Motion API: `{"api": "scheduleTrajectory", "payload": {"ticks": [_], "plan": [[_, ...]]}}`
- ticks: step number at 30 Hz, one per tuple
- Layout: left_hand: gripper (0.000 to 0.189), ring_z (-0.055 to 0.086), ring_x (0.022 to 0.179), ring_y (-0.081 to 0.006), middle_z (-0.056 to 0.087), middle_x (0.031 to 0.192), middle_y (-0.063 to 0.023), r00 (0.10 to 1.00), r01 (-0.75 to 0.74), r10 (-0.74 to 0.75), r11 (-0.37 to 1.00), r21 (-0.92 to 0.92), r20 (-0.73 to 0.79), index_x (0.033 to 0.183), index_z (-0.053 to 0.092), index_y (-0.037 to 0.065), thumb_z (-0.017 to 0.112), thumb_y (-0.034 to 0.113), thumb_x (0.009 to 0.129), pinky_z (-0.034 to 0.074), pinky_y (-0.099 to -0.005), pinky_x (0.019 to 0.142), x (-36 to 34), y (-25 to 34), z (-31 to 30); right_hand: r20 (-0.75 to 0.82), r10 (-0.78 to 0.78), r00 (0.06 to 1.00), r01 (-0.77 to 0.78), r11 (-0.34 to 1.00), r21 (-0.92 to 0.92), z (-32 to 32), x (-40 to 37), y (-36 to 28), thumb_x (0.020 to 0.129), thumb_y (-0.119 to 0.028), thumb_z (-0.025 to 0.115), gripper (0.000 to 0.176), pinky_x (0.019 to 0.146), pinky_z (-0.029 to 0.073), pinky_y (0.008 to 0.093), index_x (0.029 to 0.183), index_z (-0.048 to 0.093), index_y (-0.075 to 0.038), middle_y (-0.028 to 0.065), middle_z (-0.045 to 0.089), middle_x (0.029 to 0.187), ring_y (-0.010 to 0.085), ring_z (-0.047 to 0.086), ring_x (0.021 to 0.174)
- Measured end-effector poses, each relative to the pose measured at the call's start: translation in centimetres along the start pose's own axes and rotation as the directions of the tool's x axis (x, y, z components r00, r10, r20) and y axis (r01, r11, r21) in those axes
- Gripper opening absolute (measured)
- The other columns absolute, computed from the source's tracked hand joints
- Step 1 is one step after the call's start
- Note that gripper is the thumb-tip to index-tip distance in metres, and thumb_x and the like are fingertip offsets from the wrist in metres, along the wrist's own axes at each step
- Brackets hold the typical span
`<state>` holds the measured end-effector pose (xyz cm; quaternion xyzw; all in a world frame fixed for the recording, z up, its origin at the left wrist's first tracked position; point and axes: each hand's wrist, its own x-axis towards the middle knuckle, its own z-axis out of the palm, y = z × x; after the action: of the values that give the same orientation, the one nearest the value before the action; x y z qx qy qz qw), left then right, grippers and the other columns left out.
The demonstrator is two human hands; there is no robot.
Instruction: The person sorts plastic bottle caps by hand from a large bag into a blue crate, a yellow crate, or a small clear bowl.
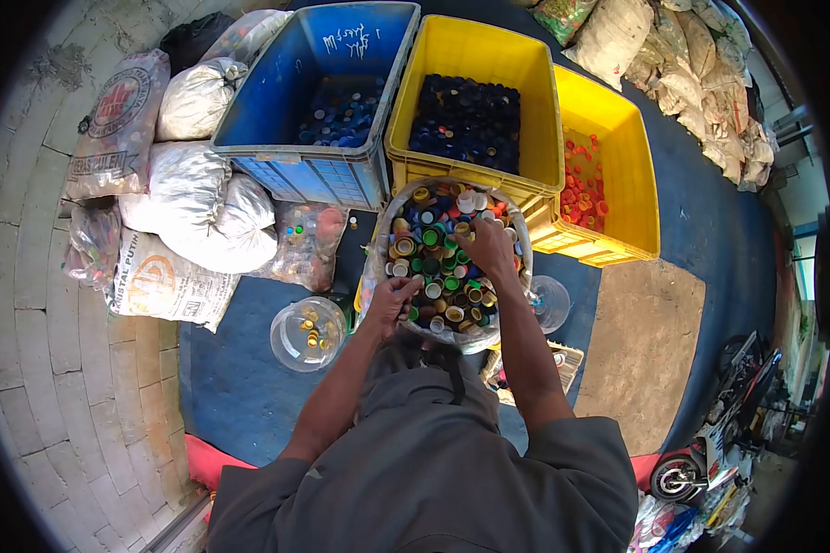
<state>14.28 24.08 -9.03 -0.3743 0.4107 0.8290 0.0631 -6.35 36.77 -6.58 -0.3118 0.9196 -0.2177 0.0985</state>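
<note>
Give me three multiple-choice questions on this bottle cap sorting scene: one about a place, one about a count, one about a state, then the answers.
1. Where are the red caps?
A) in the blue crate
B) in a red bucket
C) in the rightmost yellow crate

2. How many plastic crates stand in the row?
A) three
B) one
C) six

3. How is the sack of mixed caps?
A) tied shut
B) open, with both hands in it
C) empty

Answers:
1 C: red shows only inside the yellow crate on the right.
2 A: one blue and two yellow stand side by side.
3 B: the left hand and right hand are on the caps.
</note>
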Motion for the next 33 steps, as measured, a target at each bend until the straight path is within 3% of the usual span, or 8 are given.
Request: {"api": "scheduleTrajectory", "payload": {"ticks": [3,6,9,18,21,25,30,33], "plan": [[0.034,0.046,0.050,-0.0029,0.049,0.065,0.0045,0.996,-0.094,0.093,0.978,0.187,0.015,0.098,0.063,0.005,0.074,0.033,0.082,0.030,-0.0207,0.040,1.2,2.0,2.6,-0.017,-0.075,0.997,0.075,0.997,0.028,-2.0,-3.7,-1.2,0.072,-0.039,0.076,0.044,0.068,0.051,0.0445,0.088,0.062,0.000,0.0168,0.062,0.085,0.0359,0.063,0.083],[0.034,0.049,0.053,-0.0027,0.056,0.068,0.0013,0.935,-0.337,0.346,0.797,0.502,0.079,0.096,0.065,0.001,0.074,0.031,0.082,0.036,-0.0195,0.043,3.1,2.1,5.5,0.027,-0.064,0.998,0.064,0.998,0.011,-2.2,-6.2,-1.1,0.071,-0.034,0.077,0.038,0.068,0.050,0.0448,0.088,0.063,-0.002,0.0159,0.062,0.084,0.0354,0.063,0.081],[0.033,0.053,0.057,-0.0035,0.061,0.073,-0.0016,0.887,-0.456,0.393,0.660,0.597,0.243,0.095,0.067,-0.001,0.073,0.029,0.083,0.042,-0.0180,0.049,4.2,1.5,7.0,0.057,-0.050,0.997,0.050,0.999,0.000,-3.0,-8.0,-1.1,0.069,-0.028,0.077,0.034,0.069,0.051,0.0449,0.088,0.063,-0.003,0.0149,0.062,0.086,0.0351,0.063,0.081],[0.029,0.059,0.063,-0.0087,0.059,0.069,-0.0010,0.990,0.020,-0.046,0.982,0.189,0.135,0.089,0.063,0.004,0.065,0.033,0.088,0.046,-0.0214,0.050,4.2,2.1,7.9,-0.064,0.010,0.998,0.013,0.940,0.341,-3.1,-9.8,2.0,0.075,-0.027,0.073,0.032,0.062,0.049,0.0368,0.091,0.063,-0.001,0.0128,0.063,0.077,0.0294,0.063,0.072],[0.032,0.060,0.068,-0.0118,0.060,0.080,-0.0041,0.978,0.148,-0.130,0.983,-0.109,0.164,0.103,0.057,0.003,0.060,0.032,0.091,0.051,-0.0248,0.055,4.8,2.2,7.3,0.188,0.364,0.912,-0.338,0.411,0.846,-3.3,-10.5,1.8,0.081,-0.026,0.070,0.026,0.052,0.043,0.0290,0.090,0.063,-0.002,0.0065,0.061,0.070,0.0189,0.059,0.063],[0.032,0.063,0.084,-0.0224,0.060,0.100,-0.0135,0.941,0.266,-0.129,0.852,-0.451,0.312,0.115,0.049,-0.003,0.049,0.022,0.095,0.057,-0.0363,0.074,4.9,2.8,6.6,0.439,0.168,0.882,-0.323,-0.461,0.826,-0.8,-11.6,3.5,0.087,-0.025,0.053,0.029,0.045,0.034,0.0238,0.110,0.054,-0.007,0.0032,0.058,0.082,0.0111,0.051,0.062],[0.035,0.057,0.106,-0.0324,0.056,0.111,-0.0198,0.929,0.215,0.035,0.757,-0.616,0.368,0.118,0.046,-0.007,0.040,0.004,0.086,0.048,-0.0445,0.097,4.1,3.3,5.3,0.392,0.099,0.915,-0.262,-0.593,0.761,0.0,-11.0,1.2,0.065,-0.012,0.049,0.056,0.068,0.049,0.0352,0.121,0.050,-0.007,0.0114,0.058,0.105,0.0228,0.059,0.082],[0.040,0.054,0.111,-0.0327,0.056,0.113,-0.0201,0.925,0.185,0.103,0.718,-0.671,0.366,0.120,0.045,-0.007,0.039,-0.002,0.081,0.045,-0.0441,0.101,3.2,3.7,4.6,0.335,0.077,0.939,-0.232,-0.575,0.784,0.4,-10.1,-0.5,0.064,-0.009,0.046,0.063,0.082,0.052,0.0373,0.127,0.047,-0.001,0.0151,0.057,0.115,0.0268,0.060,0.097]]}}
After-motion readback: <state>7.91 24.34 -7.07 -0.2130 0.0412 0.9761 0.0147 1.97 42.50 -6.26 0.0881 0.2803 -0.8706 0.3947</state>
